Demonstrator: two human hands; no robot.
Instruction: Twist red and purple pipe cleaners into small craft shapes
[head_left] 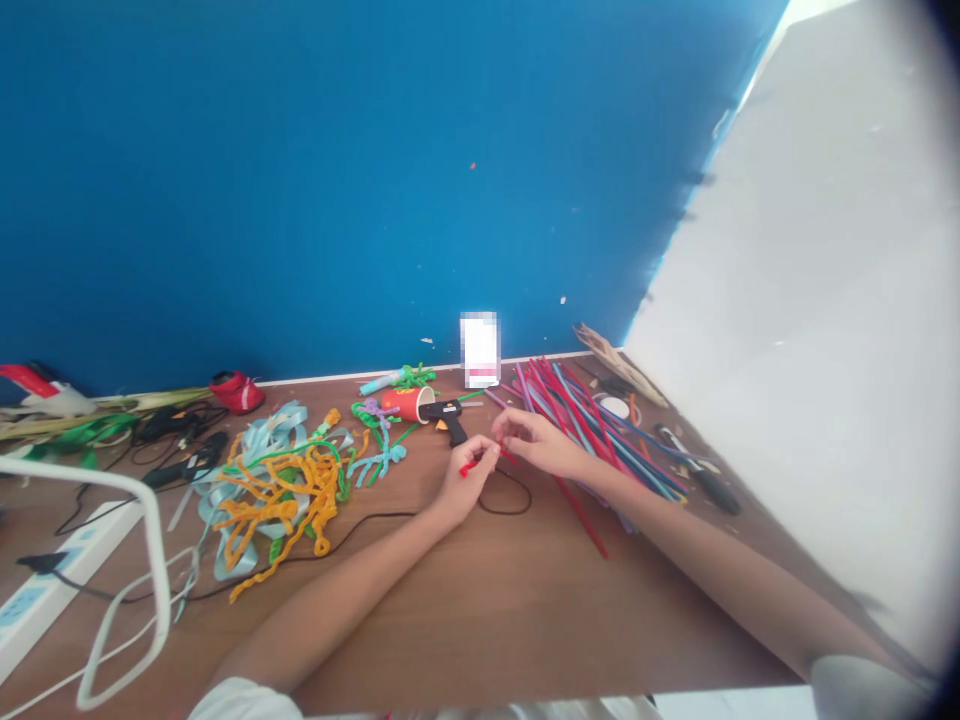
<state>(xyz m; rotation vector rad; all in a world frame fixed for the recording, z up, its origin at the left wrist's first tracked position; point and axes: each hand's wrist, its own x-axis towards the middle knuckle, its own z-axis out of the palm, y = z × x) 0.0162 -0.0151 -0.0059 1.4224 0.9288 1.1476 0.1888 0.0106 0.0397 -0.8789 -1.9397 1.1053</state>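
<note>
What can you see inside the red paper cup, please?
The red paper cup lies on its side, showing its white inner wall. One end of the black glue gun overlaps the opening; whether it reaches inside, I cannot tell. The deeper interior is hidden.

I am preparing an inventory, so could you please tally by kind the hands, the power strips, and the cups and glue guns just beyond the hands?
Hands: 2 (left hand, right hand)
Power strip: 1
Red cup: 1
Black glue gun: 1
Total: 5
</note>
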